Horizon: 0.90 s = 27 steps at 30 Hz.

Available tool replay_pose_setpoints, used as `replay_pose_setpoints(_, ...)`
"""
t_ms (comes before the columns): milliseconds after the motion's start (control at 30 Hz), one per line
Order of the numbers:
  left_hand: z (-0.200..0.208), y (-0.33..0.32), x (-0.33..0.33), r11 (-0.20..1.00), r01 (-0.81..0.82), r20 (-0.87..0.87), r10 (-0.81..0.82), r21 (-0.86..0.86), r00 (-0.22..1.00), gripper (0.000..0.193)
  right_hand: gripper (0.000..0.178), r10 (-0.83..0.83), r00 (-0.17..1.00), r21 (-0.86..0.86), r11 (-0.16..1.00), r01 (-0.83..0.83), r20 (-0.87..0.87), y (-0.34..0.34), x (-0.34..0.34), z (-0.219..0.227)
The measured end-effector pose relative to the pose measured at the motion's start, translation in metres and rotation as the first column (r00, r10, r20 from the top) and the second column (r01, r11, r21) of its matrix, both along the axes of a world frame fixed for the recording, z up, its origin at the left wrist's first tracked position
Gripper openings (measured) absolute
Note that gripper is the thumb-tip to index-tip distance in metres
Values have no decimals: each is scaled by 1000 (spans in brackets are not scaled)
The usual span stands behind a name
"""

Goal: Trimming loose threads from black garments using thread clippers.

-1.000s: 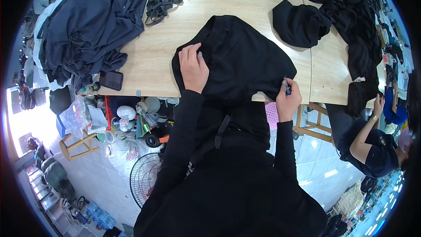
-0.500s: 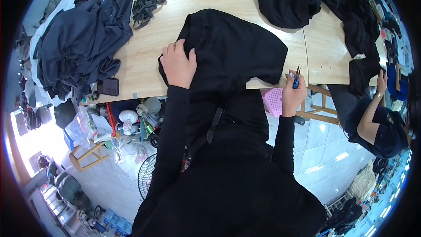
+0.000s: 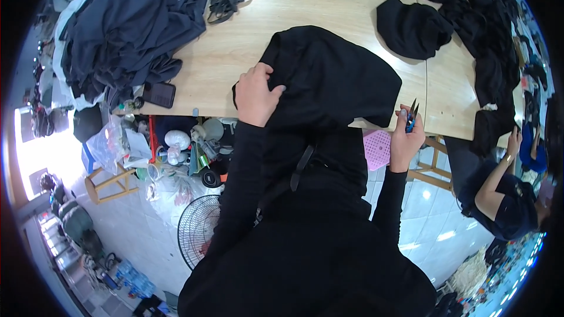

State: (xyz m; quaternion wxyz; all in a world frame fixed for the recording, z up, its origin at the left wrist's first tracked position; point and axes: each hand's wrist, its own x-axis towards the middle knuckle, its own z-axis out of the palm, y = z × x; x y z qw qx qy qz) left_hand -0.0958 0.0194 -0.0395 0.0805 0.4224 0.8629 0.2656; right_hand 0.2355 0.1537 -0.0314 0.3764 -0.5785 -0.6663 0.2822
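Left of centre, the left hand [image 3: 257, 98] is resting palm-down on the left end of a black garment [image 3: 338, 79]; its fingers are lying near one another, the thumb is standing apart, and no pinch on the cloth is showing. The garment is spreading across the middle of the frame on the pale wooden counter [image 3: 317, 0]. Its near side is blending into dark clothing at the counter's front edge; boundary not readable. Long axis: running sideways, sloping slightly down toward the right. From the left hand, most of the cloth is lying to the right. Right of centre, the right hand [image 3: 407, 141] is clasping small blue-handled snips [image 3: 410, 120], blades pointing up the frame. The garment's lower right corner is lying just beside this hand, to its left; contact uncertain. The left hand is the nearer overall, being on the cloth; the right is the nearer to the right-hand edge.

Containers, left to right: a clear plastic bag [image 3: 107, 147] is sitting below the counter at left, contents unclear. Clear-blue bottles [image 3: 134, 279] are clustering at lower left, fill not readable. A pink perforated piece [image 3: 376, 149], possibly a basket, is showing right of centre; no contents are showing.
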Motion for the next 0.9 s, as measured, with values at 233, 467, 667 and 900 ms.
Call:
replay_pose_setpoints(233,-18,1,15,998,-43,15,44,-52,999,46,19,74,996,-64,995,-77,-52,-6,-25,13)
replay_pose_setpoints(467,-5,-5,2,996,74,157,-81,48,984,40,21,154,979,-65,984,-163,-130,-19,-28,27)
replay_pose_setpoints(667,48,-9,21,905,-25,728,-325,424,603,43,22,260,936,-221,924,-313,-238,-26,-37,44)
replay_pose_setpoints(900,103,-20,54,838,-128,828,-479,530,291,56,19,443,860,-58,880,-471,-254,-39,-63,83)
